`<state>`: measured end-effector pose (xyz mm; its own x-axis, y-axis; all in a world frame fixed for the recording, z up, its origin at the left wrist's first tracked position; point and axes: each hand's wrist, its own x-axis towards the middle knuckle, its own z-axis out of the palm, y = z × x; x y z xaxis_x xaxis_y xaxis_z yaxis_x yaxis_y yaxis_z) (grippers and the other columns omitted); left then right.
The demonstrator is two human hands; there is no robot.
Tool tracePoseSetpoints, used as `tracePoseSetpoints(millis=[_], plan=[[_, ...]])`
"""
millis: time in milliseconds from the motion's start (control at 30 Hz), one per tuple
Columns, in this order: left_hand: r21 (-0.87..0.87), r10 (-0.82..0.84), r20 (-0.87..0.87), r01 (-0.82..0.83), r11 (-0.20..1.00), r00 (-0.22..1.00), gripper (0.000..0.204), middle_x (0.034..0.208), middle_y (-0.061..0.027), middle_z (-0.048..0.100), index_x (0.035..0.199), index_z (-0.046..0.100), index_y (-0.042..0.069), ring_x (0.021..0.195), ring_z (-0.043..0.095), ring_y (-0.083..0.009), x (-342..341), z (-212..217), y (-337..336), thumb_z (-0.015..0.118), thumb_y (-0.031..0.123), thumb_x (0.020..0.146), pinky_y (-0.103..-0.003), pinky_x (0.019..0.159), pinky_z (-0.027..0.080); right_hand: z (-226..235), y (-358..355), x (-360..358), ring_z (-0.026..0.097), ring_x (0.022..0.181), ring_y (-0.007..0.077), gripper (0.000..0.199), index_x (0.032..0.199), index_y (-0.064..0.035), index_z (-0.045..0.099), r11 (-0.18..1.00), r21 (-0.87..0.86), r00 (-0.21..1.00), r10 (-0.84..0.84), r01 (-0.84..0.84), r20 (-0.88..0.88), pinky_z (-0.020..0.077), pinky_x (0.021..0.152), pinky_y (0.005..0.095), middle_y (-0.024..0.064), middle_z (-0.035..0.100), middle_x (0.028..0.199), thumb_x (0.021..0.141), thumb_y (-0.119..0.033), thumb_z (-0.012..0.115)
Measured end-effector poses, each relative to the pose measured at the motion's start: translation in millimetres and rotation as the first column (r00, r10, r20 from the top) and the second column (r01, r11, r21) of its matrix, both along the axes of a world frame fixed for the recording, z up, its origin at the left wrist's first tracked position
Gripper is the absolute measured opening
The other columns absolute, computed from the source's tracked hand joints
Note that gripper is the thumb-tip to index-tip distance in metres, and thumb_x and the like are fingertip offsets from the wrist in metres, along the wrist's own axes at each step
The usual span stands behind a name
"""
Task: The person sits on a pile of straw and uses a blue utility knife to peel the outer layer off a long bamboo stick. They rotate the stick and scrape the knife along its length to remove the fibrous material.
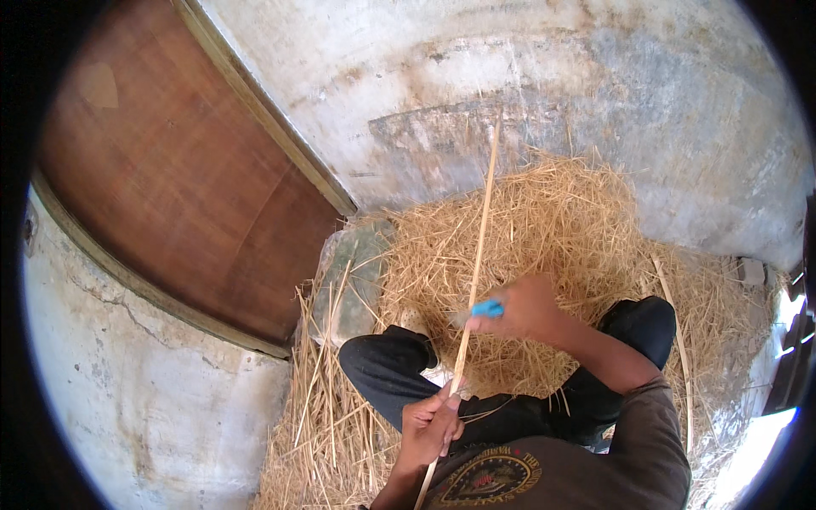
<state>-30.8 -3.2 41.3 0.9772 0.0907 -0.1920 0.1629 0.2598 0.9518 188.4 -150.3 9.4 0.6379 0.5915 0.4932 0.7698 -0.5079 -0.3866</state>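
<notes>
A long, thin, pale bamboo strip slants up from my lap toward the wall. My left hand is closed around its lower part, thumb along the strip. Higher up, my right hand grips a blue-handled knife. The knife's greyish blade is blurred and lies at the strip, pointing left. Whether the edge bites into the strip, I cannot tell. The strip's lower end runs past my left hand toward the bottom of the view.
Shavings and straw-like fibres are heaped before my crossed legs. Several loose strips lie at the left, another strip at the right. A greenish stone block sits by the brown door. A stained wall stands behind.
</notes>
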Motion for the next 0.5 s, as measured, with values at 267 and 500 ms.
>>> tracePoseSetpoints(millis=[267,500], plan=[[0.036,-0.055,-0.025,0.055,0.998,0.998,0.035,0.052,0.0025,0.039,0.134,0.048,0.002,0.042,0.034,-0.0035,-14.9,3.8,-2.1,0.045,0.012,0.100,-0.020,0.040,0.029,3.9,-16.7,45.5,0.057,0.049,0.0263,0.069,0.066,-0.0081,0.067,0.982,-0.092,0.984,-0.169,0.164,-0.049,0.0447,0.048,0.0397,0.0095,0.056,0.051,0.072,-0.076,0.053],[0.067,-0.137,-0.078,0.143,0.988,0.987,0.037,0.051,0.0025,0.039,0.135,0.046,0.002,0.041,0.031,-0.0039,-42.0,6.8,-3.0,0.046,0.010,0.099,-0.022,0.043,0.033,23.9,-45.1,124.4,0.050,0.043,0.0163,0.071,0.055,-0.0108,0.060,0.893,-0.195,0.895,-0.432,0.407,-0.113,0.0403,0.043,0.0344,0.0014,0.049,0.046,0.079,-0.076,0.045]])
